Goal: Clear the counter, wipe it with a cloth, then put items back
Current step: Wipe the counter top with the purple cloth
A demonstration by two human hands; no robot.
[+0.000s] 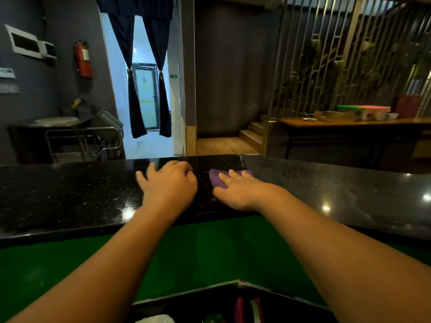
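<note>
A glossy black speckled counter (70, 197) runs across the view. A purple cloth (215, 178) lies flat on it near the far edge, right of centre. My right hand (242, 192) presses on the cloth with straight fingers, covering most of it. My left hand (170, 183) rests on the bare counter just left of the cloth, its fingers loosely bent at the far edge, holding nothing.
Below the counter's near edge is a green panel (70, 264) and a dark lower shelf with small items (247, 311). Beyond the counter stand a metal cart (93, 138), a curtained doorway (144, 89) and a wooden table with boxes (349, 123).
</note>
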